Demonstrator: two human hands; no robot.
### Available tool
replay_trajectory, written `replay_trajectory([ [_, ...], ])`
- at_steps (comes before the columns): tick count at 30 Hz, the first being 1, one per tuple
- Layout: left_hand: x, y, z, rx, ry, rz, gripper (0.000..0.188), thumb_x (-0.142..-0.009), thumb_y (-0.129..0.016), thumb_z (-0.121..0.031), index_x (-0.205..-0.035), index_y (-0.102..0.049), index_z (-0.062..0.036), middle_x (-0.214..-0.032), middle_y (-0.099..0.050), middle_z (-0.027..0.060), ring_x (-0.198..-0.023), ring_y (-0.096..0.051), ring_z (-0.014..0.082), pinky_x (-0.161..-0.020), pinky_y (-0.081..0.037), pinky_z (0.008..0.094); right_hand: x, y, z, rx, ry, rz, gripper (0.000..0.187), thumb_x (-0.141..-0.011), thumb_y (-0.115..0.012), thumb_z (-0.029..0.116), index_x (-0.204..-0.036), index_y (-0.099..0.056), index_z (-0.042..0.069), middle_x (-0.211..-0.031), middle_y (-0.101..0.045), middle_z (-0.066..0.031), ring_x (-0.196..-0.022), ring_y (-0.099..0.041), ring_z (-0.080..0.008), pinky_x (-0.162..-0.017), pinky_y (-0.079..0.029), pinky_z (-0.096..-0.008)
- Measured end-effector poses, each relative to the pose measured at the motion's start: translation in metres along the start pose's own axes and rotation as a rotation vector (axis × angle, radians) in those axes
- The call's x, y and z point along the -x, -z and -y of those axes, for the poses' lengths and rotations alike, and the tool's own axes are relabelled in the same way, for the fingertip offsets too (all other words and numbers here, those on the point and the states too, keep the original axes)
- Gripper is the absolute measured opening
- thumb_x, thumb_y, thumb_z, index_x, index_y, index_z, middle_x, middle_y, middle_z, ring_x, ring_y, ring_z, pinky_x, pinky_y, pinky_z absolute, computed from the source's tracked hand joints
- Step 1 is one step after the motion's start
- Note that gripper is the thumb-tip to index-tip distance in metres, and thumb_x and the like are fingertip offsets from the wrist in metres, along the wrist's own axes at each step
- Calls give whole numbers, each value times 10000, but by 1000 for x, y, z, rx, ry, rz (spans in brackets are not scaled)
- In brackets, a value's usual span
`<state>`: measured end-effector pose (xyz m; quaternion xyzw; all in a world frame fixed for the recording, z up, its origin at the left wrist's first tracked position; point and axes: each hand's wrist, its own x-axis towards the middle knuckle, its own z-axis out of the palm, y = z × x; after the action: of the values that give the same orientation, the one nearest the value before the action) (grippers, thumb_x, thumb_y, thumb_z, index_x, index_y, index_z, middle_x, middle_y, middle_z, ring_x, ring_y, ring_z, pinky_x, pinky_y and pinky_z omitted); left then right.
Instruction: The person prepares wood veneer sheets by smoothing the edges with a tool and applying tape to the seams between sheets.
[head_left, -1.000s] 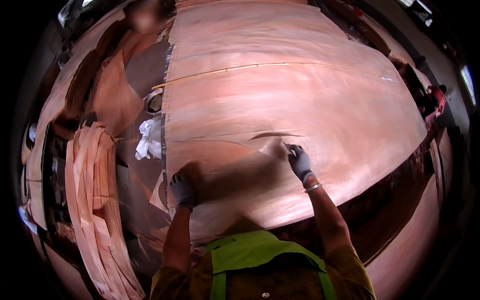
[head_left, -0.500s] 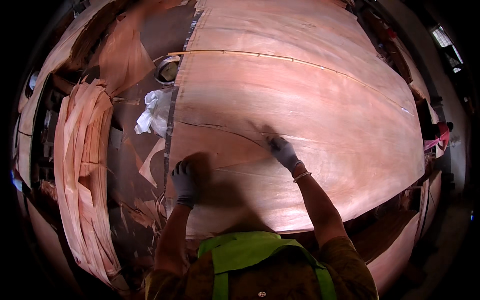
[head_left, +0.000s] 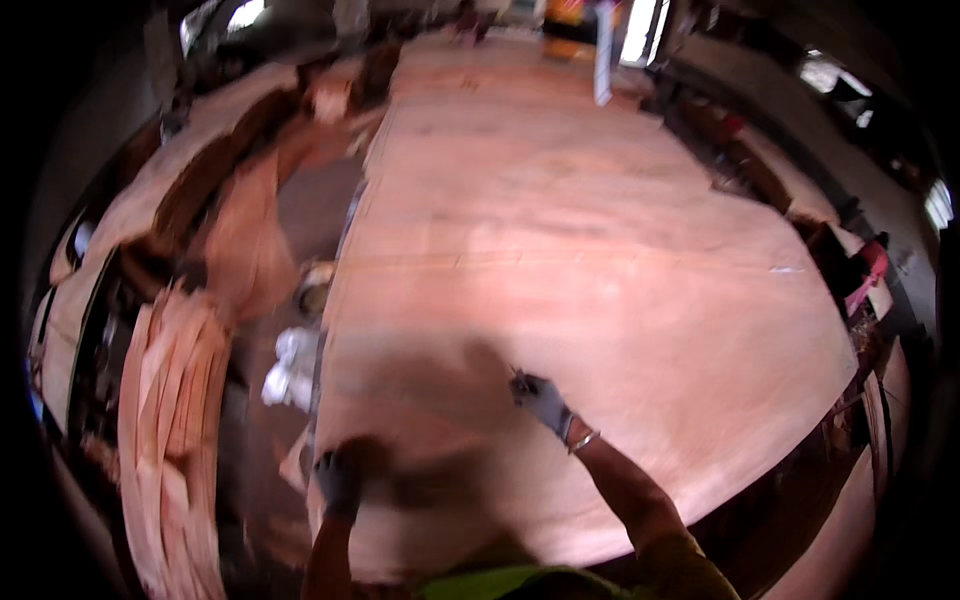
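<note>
A broad stack of pinkish wood veneer sheets (head_left: 600, 340) lies before me. My left hand (head_left: 340, 485), in a grey glove with dark fingertips, is at the stack's left edge; blur hides how its fingers are set. My right hand (head_left: 543, 400), gloved alike, is over the middle of the near part, with its fingers drawn together. Whether they pinch the veneer or something small cannot be made out. A thin bamboo stick (head_left: 460, 262) lies across the sheet beyond both hands. Shadows of my arms fall on the veneer.
Left of the stack are a white plastic bag (head_left: 290, 368), a round container (head_left: 315, 290) and a tall bundle of veneer strips (head_left: 175, 440). More veneer stacks (head_left: 190, 150) line the left side. A person in pink (head_left: 868, 270) is at the far right.
My view has tilted up, so the far end of the room shows and everything sits lower in the picture. My right hand's fingers look more drawn in. The picture is now blurred.
</note>
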<state>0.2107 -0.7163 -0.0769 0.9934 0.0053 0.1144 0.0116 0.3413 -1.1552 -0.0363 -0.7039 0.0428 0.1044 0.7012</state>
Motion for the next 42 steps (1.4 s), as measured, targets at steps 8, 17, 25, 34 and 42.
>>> replay_trajectory([
  [8, -48, 2, 7, 271, -47, 99, 182, -728, -536, -67, -837, -680, -92, -877, -633, 175, -759, -605, 348, -709, -477, 450, -25, 174, 196, 290, 694, -557, 172, -932, -512, 65, -974, -648, -32, -741, -607, -27, -707, -572, -109, -657, -488, -278],
  [17, -121, 117, -67, 240, -190, -227, 144, -726, -579, -85, -859, -635, -76, -900, -590, 132, -840, -551, 345, -728, -407, 469, -97, 126, 447, 35, 772, -492, 279, -898, -624, 221, -995, -630, -40, -749, -600, -44, -594, -506, -93, -564, -426, -268],
  [25, -218, 228, -176, 524, -562, -421, 148, -818, -608, -82, -956, -639, -37, -970, -645, 142, -879, -593, 340, -787, -467, 434, -55, 60, 425, -133, 775, -486, 172, -888, -622, 146, -843, -650, -18, -630, -566, -17, -535, -489, -80, -486, -377, -233],
  [34, -336, 429, -330, 1456, -698, 455, 453, -907, -560, -388, -1171, -610, -24, -1014, -682, 51, -620, -503, 57, -544, -401, 210, 78, -13, 294, -283, 455, -294, 186, -907, -624, 205, -839, -621, 33, -576, -498, 17, -429, -411, -51, -391, -303, -197],
  [42, -320, 487, -343, 1662, -597, 271, 189, -951, -522, -193, -1017, -593, -31, -708, -522, -22, -489, -379, 18, -437, -314, 165, 160, 24, 176, -479, -39, -52, 231, -929, -601, 268, -997, -625, 49, -701, -572, 6, -552, -458, -49, -469, -362, -213],
])
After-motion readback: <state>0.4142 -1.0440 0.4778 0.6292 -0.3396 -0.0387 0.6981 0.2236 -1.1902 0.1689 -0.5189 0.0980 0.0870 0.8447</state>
